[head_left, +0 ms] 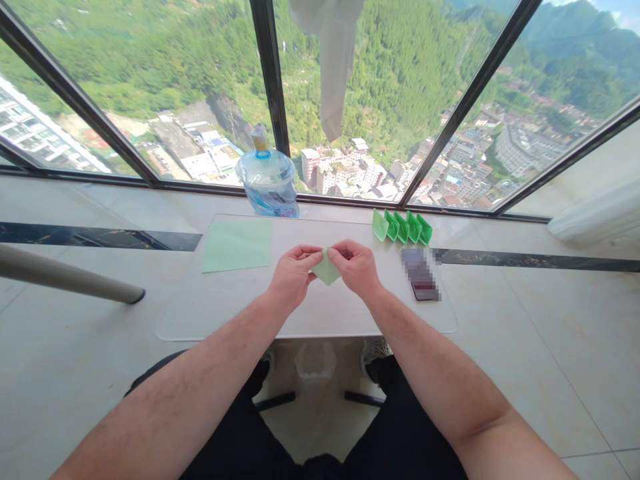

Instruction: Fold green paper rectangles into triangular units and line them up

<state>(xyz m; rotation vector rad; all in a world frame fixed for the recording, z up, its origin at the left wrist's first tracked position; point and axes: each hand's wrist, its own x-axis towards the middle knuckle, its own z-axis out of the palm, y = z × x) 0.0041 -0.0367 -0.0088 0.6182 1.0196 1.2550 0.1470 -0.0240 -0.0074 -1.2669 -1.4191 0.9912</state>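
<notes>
A small piece of folded light green paper (pixel 328 272) is held above the middle of the table, one corner pointing down toward me. My left hand (pixel 296 273) pinches its left side between thumb and fingers. From the other side my right hand (pixel 356 265) grips it the same way, and both thumbs meet near its top. To the left lies a flat stack or sheet of pale green paper (pixel 237 245). Several folded green paper pieces (pixel 403 227) stand in a row at the table's back right.
The low white table (pixel 220 313) stands before my knees. A phone (pixel 421 275) lies at its right edge. Behind the table, a large water bottle (pixel 269 181) stands by the window. A pale pole (pixel 70 275) reaches in from the left.
</notes>
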